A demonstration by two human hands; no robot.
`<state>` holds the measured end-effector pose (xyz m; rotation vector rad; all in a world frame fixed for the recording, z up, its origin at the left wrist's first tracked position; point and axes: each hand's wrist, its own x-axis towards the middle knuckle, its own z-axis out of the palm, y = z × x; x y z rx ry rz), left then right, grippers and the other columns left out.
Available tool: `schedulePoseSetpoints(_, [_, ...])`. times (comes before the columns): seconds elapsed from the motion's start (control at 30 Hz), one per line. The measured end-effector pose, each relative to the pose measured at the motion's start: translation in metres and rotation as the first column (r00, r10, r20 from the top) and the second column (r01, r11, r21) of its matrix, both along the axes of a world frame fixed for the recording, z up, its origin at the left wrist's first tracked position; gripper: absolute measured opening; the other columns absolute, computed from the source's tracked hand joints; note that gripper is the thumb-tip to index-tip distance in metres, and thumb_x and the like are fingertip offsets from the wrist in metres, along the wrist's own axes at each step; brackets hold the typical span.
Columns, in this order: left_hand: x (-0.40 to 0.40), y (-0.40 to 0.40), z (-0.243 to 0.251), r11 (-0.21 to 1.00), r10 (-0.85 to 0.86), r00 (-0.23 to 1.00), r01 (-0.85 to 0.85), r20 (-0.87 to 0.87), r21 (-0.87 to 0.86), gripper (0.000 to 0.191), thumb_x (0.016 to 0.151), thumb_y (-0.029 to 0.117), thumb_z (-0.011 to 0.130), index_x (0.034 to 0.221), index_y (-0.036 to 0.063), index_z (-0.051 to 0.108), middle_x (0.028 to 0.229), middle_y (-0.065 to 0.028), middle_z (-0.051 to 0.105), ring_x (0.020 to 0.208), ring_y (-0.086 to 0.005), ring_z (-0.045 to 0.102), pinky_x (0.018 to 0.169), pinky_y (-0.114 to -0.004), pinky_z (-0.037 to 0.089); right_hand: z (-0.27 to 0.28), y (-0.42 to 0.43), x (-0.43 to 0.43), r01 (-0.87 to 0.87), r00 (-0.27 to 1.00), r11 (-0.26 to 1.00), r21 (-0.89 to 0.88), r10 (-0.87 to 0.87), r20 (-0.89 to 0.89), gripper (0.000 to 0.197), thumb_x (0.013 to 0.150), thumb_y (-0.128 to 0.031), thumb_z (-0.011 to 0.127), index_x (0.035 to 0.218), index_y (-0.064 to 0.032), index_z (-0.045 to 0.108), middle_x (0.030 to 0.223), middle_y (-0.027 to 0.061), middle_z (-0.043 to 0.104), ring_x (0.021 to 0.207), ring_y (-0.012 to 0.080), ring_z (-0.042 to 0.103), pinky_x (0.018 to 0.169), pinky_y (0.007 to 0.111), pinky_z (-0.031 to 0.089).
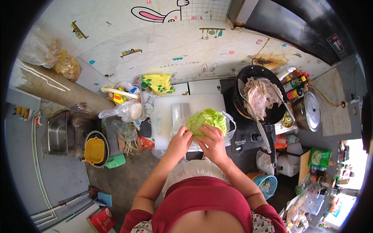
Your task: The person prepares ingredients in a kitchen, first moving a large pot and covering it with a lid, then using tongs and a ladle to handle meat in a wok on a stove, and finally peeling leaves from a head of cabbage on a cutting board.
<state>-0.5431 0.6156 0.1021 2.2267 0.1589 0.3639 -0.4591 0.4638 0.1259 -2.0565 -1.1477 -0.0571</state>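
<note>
Pale green leafy cabbage [207, 121] lies in a clear plastic bag [231, 125] at the near right of a white cutting board [201, 102]. My right hand [214, 142] is on its near side, thumb and spread fingers against the leaves. At the near left edge of the leaves, my left hand [180, 143] has its fingertips drawn together; whether they pinch a leaf or the bag cannot be seen. A cleaver [180, 113] rests flat on the board, left of the cabbage and partly under the bag.
Right of the board, a black wok [272, 77] holding meat, a spatula [258, 128] and another long utensil stands on an induction cooker [243, 142]. Beyond it are sauce bottles [294, 84] and a lidded steel pot [307, 112]. Bagged vegetables [125, 131] lie to the left.
</note>
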Motion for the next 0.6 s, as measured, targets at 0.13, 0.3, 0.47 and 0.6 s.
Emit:
schedulePoseSetpoints(0.13, [-0.002,-0.005,0.003,0.983,0.059,0.984,-0.027,-0.171,0.180,0.011,0.082,0.004,0.058,0.091,0.0034,0.053,0.091,-0.0142,0.051,0.073,-0.0353,0.059,0.058,-0.042,0.046,-0.001,0.002,-0.008,-0.018,1.000,0.997,-0.078,0.018,-0.003,0.011,0.069,-0.012,0.073,0.080,-0.0107,0.070,0.121,0.0085,0.057,0.122,0.0304,0.045,0.097,0.048,0.034])
schedulePoseSetpoints(0.3, [0.001,-0.003,-0.015,0.997,0.074,0.997,-0.073,-0.031,0.020,0.012,0.083,0.003,0.057,0.094,0.0025,0.051,0.085,-0.0176,0.053,0.073,-0.0357,0.059,0.057,-0.042,0.045,-0.011,-0.002,-0.011,-0.011,1.000,0.992,-0.123,0.010,-0.007,0.010,0.070,-0.012,0.072,0.080,-0.0102,0.070,0.128,0.0098,0.052,0.127,0.0317,0.039,0.101,0.051,0.031])
schedulePoseSetpoints(0.47, [-0.007,-0.005,-0.023,0.938,0.050,0.984,-0.105,-0.171,-0.330,0.013,0.090,0.003,0.050,0.103,0.0025,0.050,0.077,-0.0140,0.057,0.056,-0.0229,0.053,0.053,-0.030,0.043,-0.021,-0.005,-0.005,0.014,1.000,0.992,-0.128,-0.014,-0.002,0.009,0.072,-0.011,0.071,0.081,-0.0091,0.069,0.130,0.0099,0.051,0.129,0.0320,0.038,0.102,0.051,0.031])
schedulePoseSetpoints(0.6, [0.002,-0.003,0.015,0.664,0.117,0.992,-0.115,-0.050,-0.739,0.010,0.095,0.007,0.046,0.102,0.0015,0.049,0.076,-0.0005,0.050,0.058,-0.0051,0.048,0.051,-0.021,0.039,-0.022,-0.004,-0.008,-0.002,1.000,0.991,-0.136,0.006,0.028,0.008,0.071,-0.010,0.069,0.079,-0.0082,0.067,0.131,0.0099,0.051,0.127,0.0315,0.040,0.101,0.049,0.033])
